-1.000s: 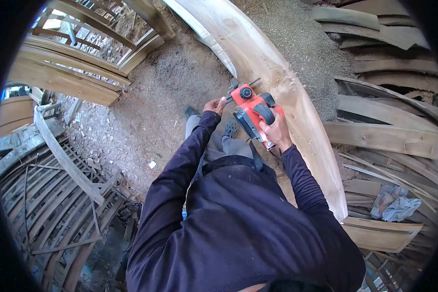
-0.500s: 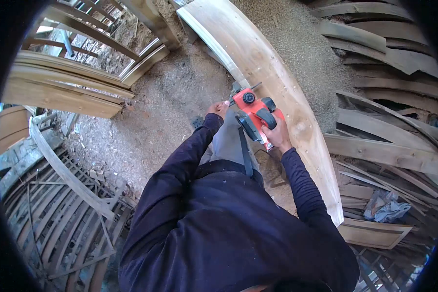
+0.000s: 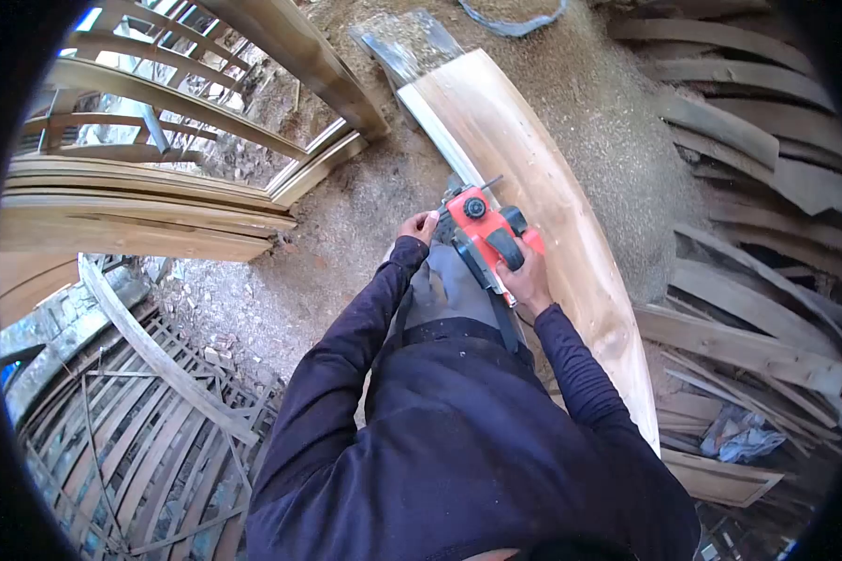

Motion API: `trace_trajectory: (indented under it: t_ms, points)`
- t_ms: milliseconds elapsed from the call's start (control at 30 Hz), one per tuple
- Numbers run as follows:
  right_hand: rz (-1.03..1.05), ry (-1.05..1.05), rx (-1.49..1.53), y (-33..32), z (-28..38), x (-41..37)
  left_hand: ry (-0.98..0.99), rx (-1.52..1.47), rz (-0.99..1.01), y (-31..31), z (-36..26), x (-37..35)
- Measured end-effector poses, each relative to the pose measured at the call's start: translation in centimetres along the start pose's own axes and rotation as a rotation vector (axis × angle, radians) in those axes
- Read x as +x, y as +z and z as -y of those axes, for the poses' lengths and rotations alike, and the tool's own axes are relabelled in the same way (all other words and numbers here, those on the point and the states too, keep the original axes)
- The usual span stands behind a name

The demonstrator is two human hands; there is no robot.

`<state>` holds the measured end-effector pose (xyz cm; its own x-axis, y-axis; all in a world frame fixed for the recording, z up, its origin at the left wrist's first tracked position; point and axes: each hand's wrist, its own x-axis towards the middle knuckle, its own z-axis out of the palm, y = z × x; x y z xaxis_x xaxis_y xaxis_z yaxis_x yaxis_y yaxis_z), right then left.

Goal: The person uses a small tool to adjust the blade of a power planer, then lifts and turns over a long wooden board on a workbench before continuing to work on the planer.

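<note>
A red power planer sits over the left edge of a wide, curved board; whether its base touches the wood cannot be told from above. The planer's front points towards 11 o'clock, with a black knob on top and a thin metal rod jutting out over the wood towards 1 o'clock. Taking the planer as the middle of the clock, the right hand is between 4 and 5, its fingers wrapped round the black rear handle. The left hand is at 9, thumb and curled fingers pinching the bar at the planer's side.

The board bows outward to the right, its far end between 11 and 12 and its near end at 5, beside the right sleeve. Just past the far end, at 11, is a grey, worn beam dusted with shavings. Sawdust covers the ground at 2.

Farther off, curved planks are heaped at 3 and 4, with a crumpled plastic bag among them just past 4. Long timbers are stacked at 9, below a wooden frame at 10 to 11. A bent grey rail lies at 8, over rows of slats.
</note>
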<state>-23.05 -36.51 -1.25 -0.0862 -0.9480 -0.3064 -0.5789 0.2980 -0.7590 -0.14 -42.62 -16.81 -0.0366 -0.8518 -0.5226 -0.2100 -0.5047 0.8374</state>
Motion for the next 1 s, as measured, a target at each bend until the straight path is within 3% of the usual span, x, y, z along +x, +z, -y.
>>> trace_trajectory:
  t_ms: [200, 267, 500, 667, 767, 833, 900, 967, 1000]
  points:
    - [0.115, 0.153, 0.015, 1.8, 2.5, 5.5, -0.038, 0.018, 0.034, -3.9, -3.1, 4.1]
    - [-0.026, 0.024, -0.032, 4.6, -0.6, 6.5, -0.008, 0.015, 0.047, -5.2, -4.5, 5.7]
    - [0.072, 0.074, 0.035, 5.3, 8.3, 14.2, -0.065, 0.0, 0.106, -10.4, -5.3, 13.6]
    - [0.025, 0.046, -0.027, 8.1, 11.7, 21.0, -0.041, -0.1, 0.049, -14.5, -7.0, 20.1]
    - [-0.132, -0.107, -0.043, 10.5, 14.0, 25.4, -0.009, 0.009, 0.029, -17.6, -8.8, 24.6]
    - [-0.052, -0.023, 0.083, 11.9, 14.8, 28.6, -0.048, -0.006, -0.033, -19.5, -9.1, 27.7]
    - [0.068, 0.027, 0.098, 11.0, 18.1, 28.9, -0.028, -0.071, -0.027, -21.0, -10.7, 27.3]
    - [-0.106, -0.155, 0.059, 12.9, 17.0, 26.6, 0.014, -0.137, -0.031, -22.2, -12.2, 26.4]
    - [-0.09, -0.124, 0.077, 12.0, 18.0, 24.4, 0.065, -0.15, 0.022, -22.7, -12.3, 24.4]
